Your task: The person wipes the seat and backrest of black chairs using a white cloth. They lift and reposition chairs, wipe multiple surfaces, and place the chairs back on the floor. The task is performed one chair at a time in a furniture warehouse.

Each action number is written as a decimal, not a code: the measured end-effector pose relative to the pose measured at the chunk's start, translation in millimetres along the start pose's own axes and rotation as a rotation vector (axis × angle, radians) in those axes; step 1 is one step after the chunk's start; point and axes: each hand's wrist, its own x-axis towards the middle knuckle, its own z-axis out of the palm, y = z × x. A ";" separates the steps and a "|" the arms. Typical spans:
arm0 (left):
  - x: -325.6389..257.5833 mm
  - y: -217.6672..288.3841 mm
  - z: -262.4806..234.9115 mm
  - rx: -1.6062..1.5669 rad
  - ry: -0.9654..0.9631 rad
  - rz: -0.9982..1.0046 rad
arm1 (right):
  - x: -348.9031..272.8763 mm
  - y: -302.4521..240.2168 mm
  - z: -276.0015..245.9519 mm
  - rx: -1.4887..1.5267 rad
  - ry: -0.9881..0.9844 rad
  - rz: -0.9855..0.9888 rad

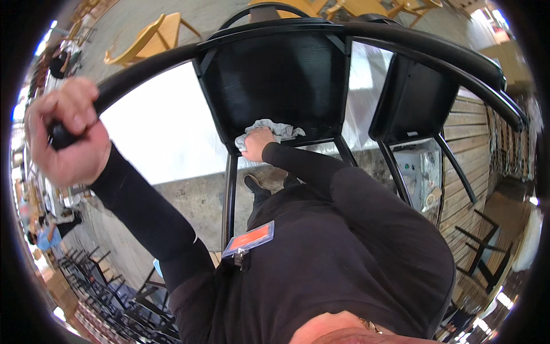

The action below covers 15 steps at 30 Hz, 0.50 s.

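Note:
A black wooden chair (275, 80) rests on a white-topped surface in front of me, its square seat panel facing me and two legs pointing my way. At the far left, my left hand (71, 132) is wrapped round the end of the chair's curved black rail. My right hand (258, 143) presses a crumpled light grey cloth (281, 131) against the near edge of the seat panel. Its fingers are bent over the cloth and partly hidden in it.
A second black chair (415, 97) stands close by on the right. Light wooden chairs (152, 40) are at the back. Under the white surface (166, 126) is concrete floor. To the right are wooden slats (467, 143) and a grey box (418, 172). Black chair frames (109, 286) crowd the lower left.

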 end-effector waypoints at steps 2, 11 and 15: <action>2.0 -1.8 -1.2 -0.062 -0.007 -0.030 | -20.4 23.5 -10.1 -0.101 0.112 -0.081; 0.9 -5.9 -0.7 -0.036 0.031 0.005 | -107.1 123.6 -155.6 -0.586 0.109 0.161; -0.8 -6.4 1.0 -0.066 0.096 -0.008 | -85.1 153.5 -181.4 -0.626 0.653 0.013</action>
